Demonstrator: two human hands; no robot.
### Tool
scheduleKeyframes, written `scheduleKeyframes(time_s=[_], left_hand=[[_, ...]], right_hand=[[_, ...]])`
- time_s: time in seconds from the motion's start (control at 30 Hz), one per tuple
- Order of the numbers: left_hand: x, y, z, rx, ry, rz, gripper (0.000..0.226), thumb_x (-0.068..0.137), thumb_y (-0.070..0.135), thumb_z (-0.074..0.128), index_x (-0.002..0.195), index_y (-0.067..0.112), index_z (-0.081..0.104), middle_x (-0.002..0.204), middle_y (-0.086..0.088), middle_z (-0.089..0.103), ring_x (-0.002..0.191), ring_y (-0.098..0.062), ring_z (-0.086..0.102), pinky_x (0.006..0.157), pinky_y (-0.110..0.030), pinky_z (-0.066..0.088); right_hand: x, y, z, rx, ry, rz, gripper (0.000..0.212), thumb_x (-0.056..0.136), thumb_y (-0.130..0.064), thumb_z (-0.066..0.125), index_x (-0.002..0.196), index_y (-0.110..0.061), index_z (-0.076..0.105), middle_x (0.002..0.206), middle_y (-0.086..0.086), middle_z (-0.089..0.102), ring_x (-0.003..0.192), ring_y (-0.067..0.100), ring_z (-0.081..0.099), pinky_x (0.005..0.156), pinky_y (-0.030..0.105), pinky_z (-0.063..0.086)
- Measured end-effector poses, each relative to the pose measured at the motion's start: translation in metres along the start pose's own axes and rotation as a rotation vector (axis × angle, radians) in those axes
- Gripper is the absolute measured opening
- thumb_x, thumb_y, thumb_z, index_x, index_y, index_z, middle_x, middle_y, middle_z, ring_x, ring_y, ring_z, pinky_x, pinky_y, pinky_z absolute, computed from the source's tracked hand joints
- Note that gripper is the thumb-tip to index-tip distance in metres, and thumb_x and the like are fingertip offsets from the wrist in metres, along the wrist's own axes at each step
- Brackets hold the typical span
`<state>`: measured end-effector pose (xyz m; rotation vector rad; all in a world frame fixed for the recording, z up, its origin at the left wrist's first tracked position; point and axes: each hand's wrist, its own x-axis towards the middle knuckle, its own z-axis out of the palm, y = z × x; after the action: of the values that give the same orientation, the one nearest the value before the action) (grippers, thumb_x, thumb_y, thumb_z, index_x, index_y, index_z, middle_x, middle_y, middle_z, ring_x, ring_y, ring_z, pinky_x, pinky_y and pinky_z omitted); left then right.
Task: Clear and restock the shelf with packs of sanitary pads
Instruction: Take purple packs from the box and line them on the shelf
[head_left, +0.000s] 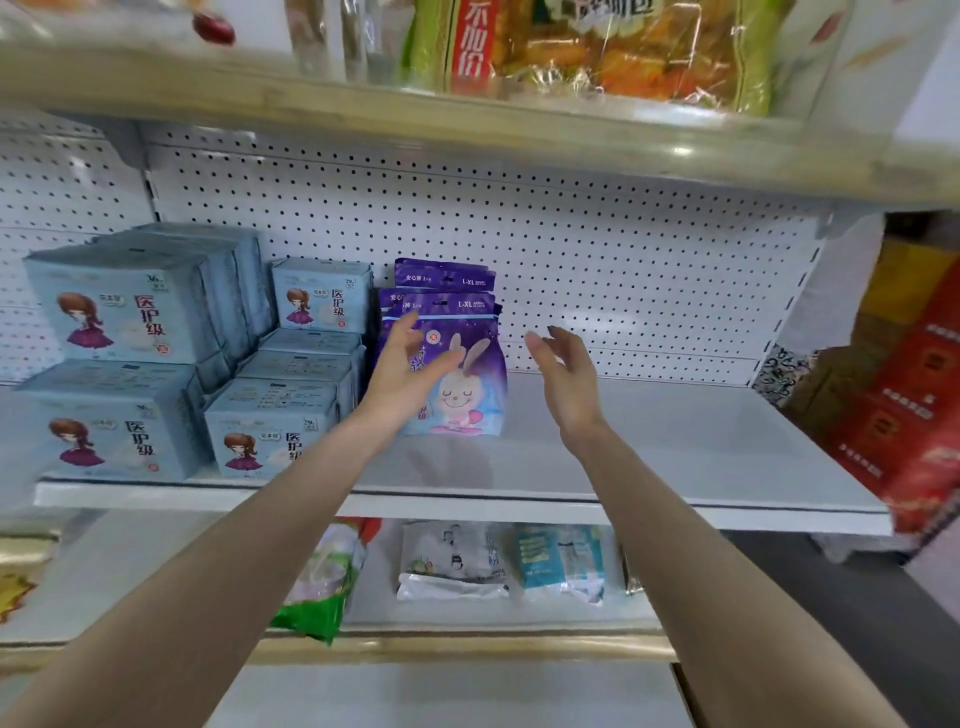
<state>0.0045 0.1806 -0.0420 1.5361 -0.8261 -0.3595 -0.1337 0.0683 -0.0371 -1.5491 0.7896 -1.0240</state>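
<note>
Purple rabbit-print pad packs stand upright in a row on the white shelf, near its middle. Just in front of the first pack's left side, my left hand is held open with fingers spread; I cannot tell whether it touches the pack. My right hand hovers open to the right of the pack, palm facing left, clear of it. Light blue pad packs are stacked in two tiers at the shelf's left, with smaller blue packs beside them.
The shelf's right half is bare in front of a pegboard back. A snack shelf hangs close overhead. Assorted packets lie on the lower shelf. Red and yellow cartons are piled at the far right.
</note>
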Motion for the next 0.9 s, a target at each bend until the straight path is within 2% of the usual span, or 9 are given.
scheduleKeyframes(time_s=[0.13, 0.23, 0.33, 0.4, 0.47, 0.6, 0.67, 0.8, 0.9], left_hand=[[-0.029, 0.031, 0.010, -0.059, 0.030, 0.037, 0.071, 0.088, 0.022, 0.070, 0.147, 0.017, 0.032, 0.135, -0.004, 0.045, 0.118, -0.013, 0.046, 0.065, -0.003, 0.042], [-0.057, 0.039, 0.023, -0.075, 0.036, 0.064, 0.064, 0.089, 0.017, 0.068, 0.144, 0.014, 0.037, 0.130, -0.006, 0.049, 0.115, -0.015, 0.050, 0.059, -0.004, 0.045], [-0.094, 0.037, 0.048, -0.108, 0.066, 0.052, 0.061, 0.088, 0.011, 0.068, 0.142, 0.011, 0.039, 0.124, -0.008, 0.050, 0.104, -0.012, 0.054, 0.068, -0.004, 0.046], [-0.118, 0.027, 0.069, -0.099, 0.052, 0.029, 0.061, 0.088, 0.013, 0.069, 0.142, 0.011, 0.039, 0.124, -0.008, 0.052, 0.104, -0.012, 0.055, 0.076, -0.008, 0.045], [-0.146, 0.010, 0.086, -0.098, 0.061, -0.033, 0.062, 0.087, 0.017, 0.070, 0.142, 0.015, 0.040, 0.125, -0.006, 0.053, 0.108, -0.016, 0.055, 0.075, -0.015, 0.044], [-0.196, -0.036, 0.103, -0.073, 0.089, -0.175, 0.062, 0.086, 0.021, 0.072, 0.139, 0.012, 0.043, 0.123, -0.008, 0.055, 0.101, -0.012, 0.059, 0.069, -0.008, 0.047], [-0.214, -0.059, 0.108, -0.053, 0.106, -0.222, 0.061, 0.087, 0.019, 0.071, 0.139, 0.009, 0.043, 0.125, -0.011, 0.055, 0.095, -0.008, 0.058, 0.067, -0.005, 0.046], [-0.240, -0.108, 0.123, -0.052, 0.084, -0.392, 0.060, 0.088, 0.020, 0.070, 0.140, 0.012, 0.042, 0.119, -0.006, 0.056, 0.092, -0.007, 0.059, 0.062, -0.003, 0.043], [-0.260, -0.156, 0.131, -0.007, 0.078, -0.500, 0.060, 0.087, 0.027, 0.071, 0.140, 0.016, 0.044, 0.119, -0.003, 0.058, 0.104, -0.015, 0.060, 0.070, -0.013, 0.044]], right_hand=[[-0.021, -0.017, -0.021, 0.036, -0.032, -0.036, 0.046, 0.097, -0.031, 0.059, 0.136, -0.012, 0.049, 0.122, -0.003, 0.054, 0.105, 0.008, 0.054, 0.088, 0.022, 0.036], [-0.039, -0.019, -0.043, 0.045, -0.053, -0.043, 0.042, 0.096, -0.033, 0.060, 0.133, -0.014, 0.051, 0.125, 0.003, 0.059, 0.108, 0.014, 0.056, 0.086, 0.023, 0.040], [-0.061, -0.008, -0.077, 0.012, -0.084, -0.059, 0.037, 0.096, -0.032, 0.061, 0.128, -0.015, 0.053, 0.123, 0.008, 0.061, 0.108, 0.019, 0.058, 0.088, 0.024, 0.041], [-0.075, 0.005, -0.101, 0.005, -0.107, -0.058, 0.032, 0.094, -0.034, 0.063, 0.122, -0.020, 0.055, 0.118, 0.007, 0.062, 0.107, 0.022, 0.060, 0.085, 0.023, 0.043], [-0.094, 0.026, -0.122, -0.005, -0.130, -0.026, 0.027, 0.094, -0.034, 0.063, 0.118, -0.025, 0.055, 0.116, 0.005, 0.063, 0.109, 0.024, 0.062, 0.085, 0.024, 0.044], [-0.135, 0.080, -0.143, 0.013, -0.163, 0.087, 0.016, 0.096, -0.027, 0.062, 0.111, -0.025, 0.058, 0.107, -0.001, 0.066, 0.110, 0.022, 0.063, 0.099, 0.033, 0.047], [-0.148, 0.105, -0.147, 0.031, -0.167, 0.130, 0.011, 0.096, -0.024, 0.061, 0.106, -0.022, 0.058, 0.105, -0.001, 0.066, 0.107, 0.021, 0.063, 0.100, 0.034, 0.045], [-0.169, 0.164, -0.155, -0.005, -0.219, 0.272, 0.026, 0.096, -0.031, 0.060, 0.120, -0.020, 0.055, 0.115, 0.000, 0.063, 0.112, 0.020, 0.061, 0.091, 0.027, 0.046], [-0.188, 0.220, -0.158, -0.063, -0.240, 0.381, 0.034, 0.097, -0.034, 0.059, 0.126, -0.019, 0.055, 0.123, 0.003, 0.062, 0.114, 0.019, 0.059, 0.089, 0.023, 0.046]])
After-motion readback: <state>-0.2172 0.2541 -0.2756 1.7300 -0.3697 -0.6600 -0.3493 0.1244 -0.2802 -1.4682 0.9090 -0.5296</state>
